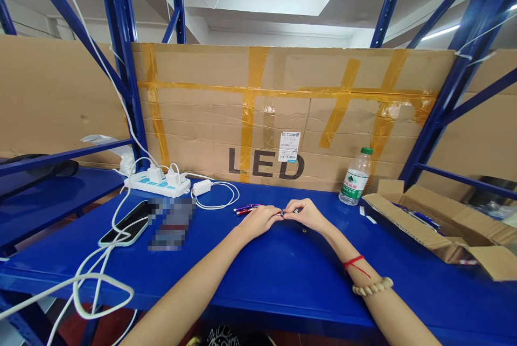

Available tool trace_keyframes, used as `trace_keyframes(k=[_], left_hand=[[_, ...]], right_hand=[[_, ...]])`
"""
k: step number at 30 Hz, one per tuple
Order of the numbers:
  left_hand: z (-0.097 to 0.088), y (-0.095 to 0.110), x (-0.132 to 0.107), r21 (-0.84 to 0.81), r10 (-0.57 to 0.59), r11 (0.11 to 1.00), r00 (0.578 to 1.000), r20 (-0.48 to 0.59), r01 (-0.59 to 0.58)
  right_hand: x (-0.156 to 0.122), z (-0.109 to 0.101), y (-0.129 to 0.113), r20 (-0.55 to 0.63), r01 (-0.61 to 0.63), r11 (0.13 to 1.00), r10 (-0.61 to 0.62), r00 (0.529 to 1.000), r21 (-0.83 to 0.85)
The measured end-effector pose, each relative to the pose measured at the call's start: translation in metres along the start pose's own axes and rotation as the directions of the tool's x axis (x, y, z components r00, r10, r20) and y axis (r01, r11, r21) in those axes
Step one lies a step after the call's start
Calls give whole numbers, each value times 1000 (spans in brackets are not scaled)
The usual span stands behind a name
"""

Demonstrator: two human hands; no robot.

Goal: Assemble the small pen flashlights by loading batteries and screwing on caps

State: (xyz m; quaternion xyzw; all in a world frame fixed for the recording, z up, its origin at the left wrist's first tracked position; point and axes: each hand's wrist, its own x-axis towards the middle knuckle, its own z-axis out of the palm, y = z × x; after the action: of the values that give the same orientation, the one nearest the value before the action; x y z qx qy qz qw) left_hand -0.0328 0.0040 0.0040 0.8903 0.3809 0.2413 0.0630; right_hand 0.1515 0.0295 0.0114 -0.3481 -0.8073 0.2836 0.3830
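My left hand [260, 220] is closed, with its fingers around a slim pen-like tube that is mostly hidden; its dark end [283, 214] shows between both hands. Meeting it fingertip to fingertip, my right hand [307, 213] pinches a small silvery piece [298, 210], too small to make out well. Two shiny pen-like tubes [245, 209], purple and red, lie just left of my left hand. On the blue table below my right hand sits a tiny brass-coloured piece [304, 230].
At the right stand an open cardboard box [420, 227] with pen-like items inside and a water bottle [355, 179]. On the left are a white power strip [157, 184], a phone [127, 225], a blurred-out item [172, 225] and looping white cables [103, 278]. A cardboard panel [202, 119] closes off the back.
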Motion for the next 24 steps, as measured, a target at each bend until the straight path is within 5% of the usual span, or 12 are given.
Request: trace_keyframes(k=[24], left_hand=[[6,0,0,213,8,977,996,-92,12]], right_hand=[[0,5,-3,-7,-74,997,74,997,4]])
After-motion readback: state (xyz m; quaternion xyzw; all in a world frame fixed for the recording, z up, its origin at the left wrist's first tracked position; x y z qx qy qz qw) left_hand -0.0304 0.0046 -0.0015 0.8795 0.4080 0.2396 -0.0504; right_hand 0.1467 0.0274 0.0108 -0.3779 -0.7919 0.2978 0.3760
